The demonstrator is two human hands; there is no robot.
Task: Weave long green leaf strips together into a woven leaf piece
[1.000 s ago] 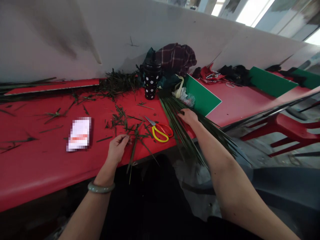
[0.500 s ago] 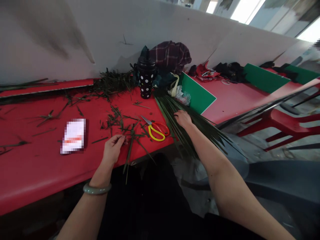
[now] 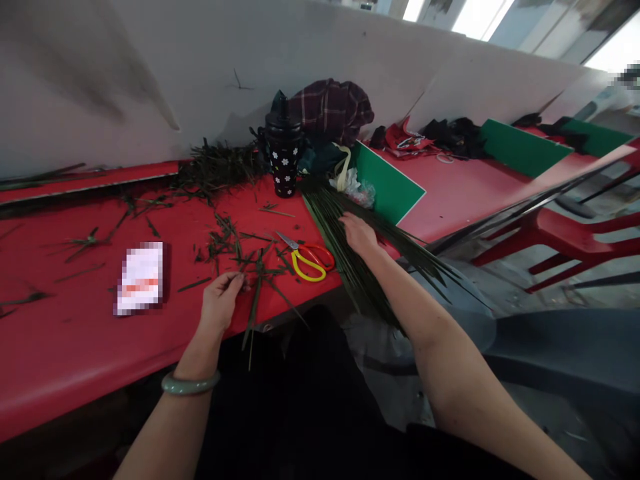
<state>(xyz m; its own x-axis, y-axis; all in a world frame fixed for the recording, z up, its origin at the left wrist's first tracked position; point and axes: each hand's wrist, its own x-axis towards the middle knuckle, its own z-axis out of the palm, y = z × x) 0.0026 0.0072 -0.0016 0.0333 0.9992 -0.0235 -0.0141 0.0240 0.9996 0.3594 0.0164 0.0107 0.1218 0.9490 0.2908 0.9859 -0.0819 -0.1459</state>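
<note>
My left hand (image 3: 220, 300), with a green bangle at the wrist, is closed in a pinch at the table's front edge. Its fingertips meet one side of a knotted piece of green leaf strips (image 3: 260, 272), whose long ends hang over the edge. My right hand (image 3: 360, 235) reaches into a bundle of long palm leaves (image 3: 325, 217), its fingers curled on some of them; the fingertips are partly hidden among the blades. Between my hands lie scissors (image 3: 307, 263) with one yellow and one red handle, blades pointing away to the left. Cut leaf scraps (image 3: 224, 240) lie beside them.
On the red table (image 3: 60, 360) stand a black flowered tumbler (image 3: 285, 163) and a green divider (image 3: 390, 190). A heap of leaf strips (image 3: 215, 167) and plaid cloth (image 3: 333, 110) are against the wall. A blurred white item (image 3: 141, 277) lies left. A red chair (image 3: 570, 237) is at right.
The view has shifted slightly. Among the palm leaves my right hand has moved a little, and a gap between the blades beside it has widened. My left hand keeps its pinch.
</note>
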